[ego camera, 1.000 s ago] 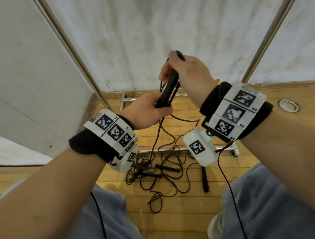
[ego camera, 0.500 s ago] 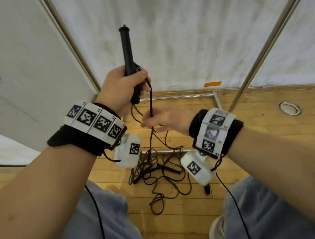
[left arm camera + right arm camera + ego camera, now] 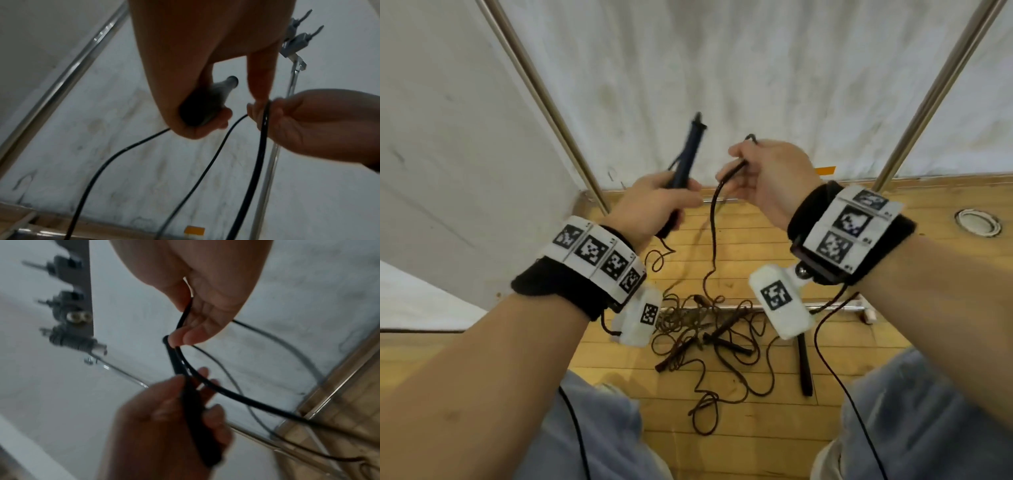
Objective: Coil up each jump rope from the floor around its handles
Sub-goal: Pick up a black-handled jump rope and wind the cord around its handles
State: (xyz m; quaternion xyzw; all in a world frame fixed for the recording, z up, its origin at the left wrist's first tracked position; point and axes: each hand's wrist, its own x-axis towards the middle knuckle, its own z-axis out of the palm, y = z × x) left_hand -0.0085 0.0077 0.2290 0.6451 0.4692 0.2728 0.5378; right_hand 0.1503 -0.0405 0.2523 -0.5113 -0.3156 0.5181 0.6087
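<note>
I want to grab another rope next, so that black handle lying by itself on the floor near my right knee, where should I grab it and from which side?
Take the lone black handle around its middle, from above, fingers across its width. It lies flat on the wooden floor, pointing away from you, clear of the tangled pile of ropes. Its far end is hidden behind the wrist camera.

Floor [image 3: 739, 442]: wood planks, light sheen. Poles [image 3: 541, 92]: shiny metal. Backdrop [image 3: 722, 61]: matt white cloth, stained. Handle [image 3: 686, 156]: matt dark plastic. Rope [image 3: 714, 240]: smooth, thin, dark, slightly glossy. Wristbands [image 3: 558, 286]: black fabric.
</note>
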